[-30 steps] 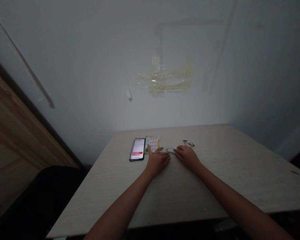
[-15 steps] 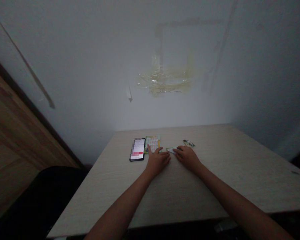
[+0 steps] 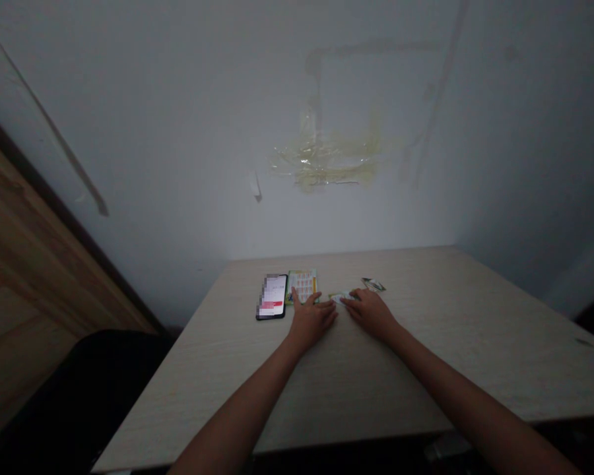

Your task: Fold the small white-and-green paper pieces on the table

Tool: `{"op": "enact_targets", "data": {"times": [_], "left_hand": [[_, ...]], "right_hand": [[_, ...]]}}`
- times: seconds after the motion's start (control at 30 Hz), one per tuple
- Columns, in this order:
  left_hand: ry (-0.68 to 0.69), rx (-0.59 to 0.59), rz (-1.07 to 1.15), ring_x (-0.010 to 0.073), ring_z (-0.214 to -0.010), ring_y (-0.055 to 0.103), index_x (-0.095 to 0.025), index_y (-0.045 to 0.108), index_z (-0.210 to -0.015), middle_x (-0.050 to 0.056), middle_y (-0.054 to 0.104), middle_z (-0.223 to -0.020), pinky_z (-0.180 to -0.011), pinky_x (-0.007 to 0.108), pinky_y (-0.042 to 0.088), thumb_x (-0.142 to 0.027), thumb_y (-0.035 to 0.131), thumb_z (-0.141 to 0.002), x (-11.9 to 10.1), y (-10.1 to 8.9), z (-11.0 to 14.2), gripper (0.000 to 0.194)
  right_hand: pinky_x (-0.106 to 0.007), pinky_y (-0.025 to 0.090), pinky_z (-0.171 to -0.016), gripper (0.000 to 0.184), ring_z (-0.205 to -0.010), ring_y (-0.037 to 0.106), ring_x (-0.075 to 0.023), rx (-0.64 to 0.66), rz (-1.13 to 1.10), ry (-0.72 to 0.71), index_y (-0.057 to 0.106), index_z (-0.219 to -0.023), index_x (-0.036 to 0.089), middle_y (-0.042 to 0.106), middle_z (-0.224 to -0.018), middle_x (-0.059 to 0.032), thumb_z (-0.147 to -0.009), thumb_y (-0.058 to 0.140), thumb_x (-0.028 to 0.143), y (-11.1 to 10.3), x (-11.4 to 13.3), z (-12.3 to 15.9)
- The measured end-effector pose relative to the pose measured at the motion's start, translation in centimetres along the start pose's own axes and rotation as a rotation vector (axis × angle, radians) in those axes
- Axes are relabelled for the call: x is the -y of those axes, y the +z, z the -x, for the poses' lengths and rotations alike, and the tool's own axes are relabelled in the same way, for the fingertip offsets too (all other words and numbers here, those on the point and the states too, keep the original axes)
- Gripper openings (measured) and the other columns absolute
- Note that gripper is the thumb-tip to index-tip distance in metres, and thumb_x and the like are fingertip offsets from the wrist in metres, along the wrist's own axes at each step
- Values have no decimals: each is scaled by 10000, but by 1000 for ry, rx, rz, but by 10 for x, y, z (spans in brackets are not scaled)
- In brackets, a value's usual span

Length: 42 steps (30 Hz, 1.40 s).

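Across the far side, a pale wall (image 3: 168,132), marked and scuffed; in front of it, a light wood-grain table (image 3: 356,382). Left: wooden panel (image 3: 20,218), with a dark object (image 3: 84,396) at the near left, identity unclear. Shiny clear tape (image 3: 327,161) on the wall, edges yellowed. Left hand (image 3: 314,320): palm down, fingers spread, not clenched; fingertips at the near edge of the printed sheet. Right hand (image 3: 371,309): fingers bent, tips on the right part of the paper piece; pinch or light press, cannot tell. Phone (image 3: 272,300): flat, screen lit, just left of the printed sheet (image 3: 304,282). Paper piece (image 3: 337,297): on the table between the hands, partly covered. Small scrap (image 3: 375,284): flat, beyond the right hand.
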<state>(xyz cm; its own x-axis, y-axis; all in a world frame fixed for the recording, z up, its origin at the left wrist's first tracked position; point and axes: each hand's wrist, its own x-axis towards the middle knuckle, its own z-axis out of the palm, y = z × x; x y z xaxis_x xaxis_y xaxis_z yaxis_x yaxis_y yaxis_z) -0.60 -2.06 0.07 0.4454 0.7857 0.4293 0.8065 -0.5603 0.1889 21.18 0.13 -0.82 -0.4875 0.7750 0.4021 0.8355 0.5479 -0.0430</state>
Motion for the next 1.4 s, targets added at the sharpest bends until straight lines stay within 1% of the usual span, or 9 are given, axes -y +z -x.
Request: {"op": "enact_targets", "data": {"times": [0.23, 0.4, 0.5, 0.73, 0.83, 0.97, 1.1, 1.23, 1.4], "left_hand": [[-21, 31, -8, 301, -1338, 441, -397, 619, -1224, -14, 685, -1234, -1057, 753, -149, -428, 479, -953, -1, 0, 0, 307], [-9, 42, -15, 313, -1360, 413, -397, 584, -1270, -13, 660, -1275, -1026, 793, -135, -449, 434, -969, -1, 1, 0, 340], [-12, 58, -27, 319, -1370, 400, -404, 567, -1289, -14, 648, -1293, -1017, 812, -104, -459, 413, -975, 0, 2, -1, 354], [-52, 75, -55, 321, -1386, 374, -425, 550, -1309, -10, 629, -1321, -1041, 809, -21, -455, 398, -978, 1, 6, -1, 366], [-50, 77, -41, 321, -1397, 351, -435, 539, -1316, -15, 613, -1342, -1035, 812, -24, -443, 387, -981, 3, 8, -1, 368], [-40, 70, -24, 314, -1406, 326, -413, 531, -1324, -13, 600, -1360, -1030, 809, -68, -427, 383, -985, 3, 8, -1, 370], [-25, 66, -39, 308, -1390, 340, -392, 554, -1297, -8, 590, -1369, -1038, 795, -96, -406, 407, -979, 1, 6, -1, 351], [-19, 72, -67, 306, -1371, 362, -392, 573, -1275, -3, 614, -1332, -1057, 780, -92, -400, 418, -976, 0, 5, -1, 337], [-13, 59, -105, 336, -1374, 348, -401, 576, -1272, -10, 623, -1320, -1042, 808, -52, -409, 399, -979, 0, 5, -1, 342]], "right_hand": [[-367, 423, -901, 320, -989, 557, -219, -14, -31, -2, 656, -1226, 290, 629, -1089, -105, -941, 511, 289, 3, -2, 1], [-365, 427, -897, 322, -975, 562, -219, -14, -21, -12, 653, -1232, 281, 637, -1070, -105, -949, 500, 287, 1, 0, 1], [-365, 433, -889, 323, -966, 565, -220, -9, -26, -12, 658, -1228, 280, 638, -1067, -112, -946, 502, 278, 0, 0, 0], [-365, 435, -902, 328, -983, 563, -219, -13, -44, -17, 658, -1230, 277, 635, -1065, -114, -935, 516, 268, 2, -1, -1], [-358, 437, -901, 338, -978, 566, -216, -6, -27, -19, 648, -1245, 284, 635, -1064, -105, -934, 515, 267, 3, -1, -1], [-362, 437, -909, 335, -986, 567, -219, -9, -20, -15, 653, -1237, 280, 637, -1060, -105, -932, 515, 258, 4, -1, 0], [-370, 438, -922, 333, -1002, 563, -225, -7, -30, -15, 654, -1237, 269, 634, -1077, -110, -942, 498, 267, 3, -1, 0], [-369, 446, -915, 335, -991, 564, -225, -1, -38, -8, 655, -1236, 259, 633, -1078, -115, -943, 494, 259, 2, 0, 1], [-359, 452, -905, 340, -990, 562, -221, -8, -56, -5, 649, -1247, 262, 631, -1078, -116, -939, 505, 248, 2, 1, 1]]}}
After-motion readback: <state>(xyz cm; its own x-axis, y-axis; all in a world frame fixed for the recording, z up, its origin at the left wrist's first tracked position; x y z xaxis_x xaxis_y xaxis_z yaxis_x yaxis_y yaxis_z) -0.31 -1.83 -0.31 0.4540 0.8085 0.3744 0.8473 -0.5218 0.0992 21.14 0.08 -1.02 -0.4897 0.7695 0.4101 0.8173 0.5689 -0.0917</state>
